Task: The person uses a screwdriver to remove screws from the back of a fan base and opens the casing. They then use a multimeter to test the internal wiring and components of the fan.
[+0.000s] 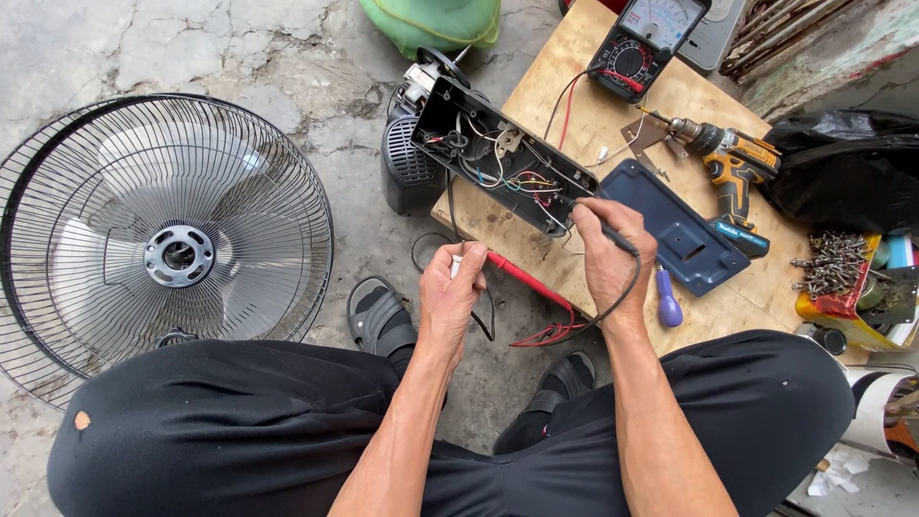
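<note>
Your right hand (606, 251) is pinched shut around the black probe (595, 222), with its tip poked into the open fan base (498, 153) right at the near end, where the bundle of coloured wires (522, 182) sits. Your left hand (452, 287) has its fingers closed on the red probe (522, 278) together with something small and white at the fingertips; can't tell what that bit is. The red probe lies slanted across the gap between your two hands, its lead curling down by your right wrist. The base lies on its side, half on the edge of the plywood board (584, 105), insides facing you. Just right of your right hand lies the blue cover plate (675, 225), with a purple-handled screwdriver (667, 304) near its lower corner. The meter (641, 43) sits at the far end of the board and the cordless drill (728, 163) beside the plate. Off to your left the fan cage (163, 239) lies flat on the concrete, well apart from everything else.
</note>
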